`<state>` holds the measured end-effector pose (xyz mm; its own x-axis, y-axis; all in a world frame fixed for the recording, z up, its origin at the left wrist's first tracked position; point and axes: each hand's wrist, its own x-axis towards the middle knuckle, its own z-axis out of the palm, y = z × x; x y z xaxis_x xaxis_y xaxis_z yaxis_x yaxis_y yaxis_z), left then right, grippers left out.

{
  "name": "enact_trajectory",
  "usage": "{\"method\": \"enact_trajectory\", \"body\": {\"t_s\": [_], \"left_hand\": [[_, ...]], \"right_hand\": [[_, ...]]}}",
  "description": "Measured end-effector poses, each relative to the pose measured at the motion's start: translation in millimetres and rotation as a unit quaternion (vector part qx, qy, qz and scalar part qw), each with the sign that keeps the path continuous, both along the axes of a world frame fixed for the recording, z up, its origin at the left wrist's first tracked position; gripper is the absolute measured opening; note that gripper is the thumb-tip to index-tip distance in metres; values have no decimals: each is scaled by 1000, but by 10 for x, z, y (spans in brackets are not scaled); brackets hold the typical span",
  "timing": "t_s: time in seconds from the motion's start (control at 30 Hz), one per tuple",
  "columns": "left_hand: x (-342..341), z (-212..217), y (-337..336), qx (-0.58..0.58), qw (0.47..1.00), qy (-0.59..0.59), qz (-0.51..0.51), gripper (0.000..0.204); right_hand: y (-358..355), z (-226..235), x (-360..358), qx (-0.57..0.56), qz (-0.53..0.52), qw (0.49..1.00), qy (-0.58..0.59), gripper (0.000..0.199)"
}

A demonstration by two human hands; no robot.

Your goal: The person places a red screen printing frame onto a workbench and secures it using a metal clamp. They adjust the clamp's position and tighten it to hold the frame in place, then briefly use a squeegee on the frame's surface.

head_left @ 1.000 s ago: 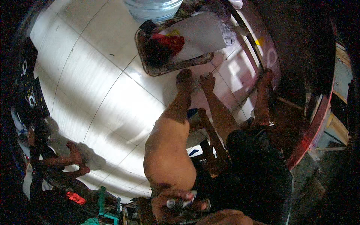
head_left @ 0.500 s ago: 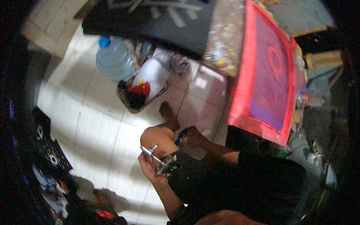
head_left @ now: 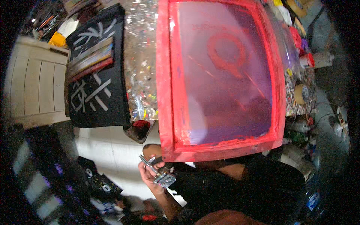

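My left hand (head_left: 148,176), low and left of centre, is closed round a silvery metal fitting (head_left: 165,178) with slim rods and a plate with holes. Its exact kind is hard to make out. Just right of it and above my lap lies the near edge of a large screen-printing frame (head_left: 165,82), bordered in red, with purple mesh bearing a red ring shape. My right forearm (head_left: 234,170) passes beneath that near edge. The right hand itself is hidden by the frame.
The frame rests on a paint-spattered table (head_left: 140,56). To its left lies a black cloth-like panel (head_left: 86,116) with white strokes, a long paint-stained strip (head_left: 92,60) on top. Tape rolls (head_left: 300,93) and clutter stand at right. Dark printed pieces (head_left: 99,180) lie on the floor.
My view has swung up and right, bringing the whole frame and table into sight. The left hand keeps the metal fitting. My right hand, seen beside my leg before, is now hidden.
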<state>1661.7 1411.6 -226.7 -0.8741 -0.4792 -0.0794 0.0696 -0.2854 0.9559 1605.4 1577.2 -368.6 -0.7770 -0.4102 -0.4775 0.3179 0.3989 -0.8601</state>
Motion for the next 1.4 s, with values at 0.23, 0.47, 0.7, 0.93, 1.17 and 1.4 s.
{"method": "enact_trajectory", "body": {"t_s": [0.23, 0.47, 0.7, 0.93, 1.17, 1.4], "left_hand": [[-1285, 939, 390, 64, 988, -136, -37, 59], [-2127, 989, 916, 32, 977, 21, -212, 68], [-2432, 1001, 1060, 60, 964, 81, -244, 76], [-2315, 1010, 928, 43, 939, 115, -321, 79], [-2011, 1094, 890, 83, 901, 192, -380, 75], [-2122, 1197, 1013, 98, 857, 215, -458, 73]], "right_hand": [[1400, 430, -368, 105, -24, 994, -20, 28], [2498, 577, -399, 235, -33, 971, -19, 27], [2712, 496, -375, 293, -34, 955, 10, 26], [2647, 582, -142, 372, -12, 927, 35, 26], [2640, 1178, 1011, 443, -22, 859, 255, 22], [2606, 2690, 781, 119, -254, 941, 187, 27]]}}
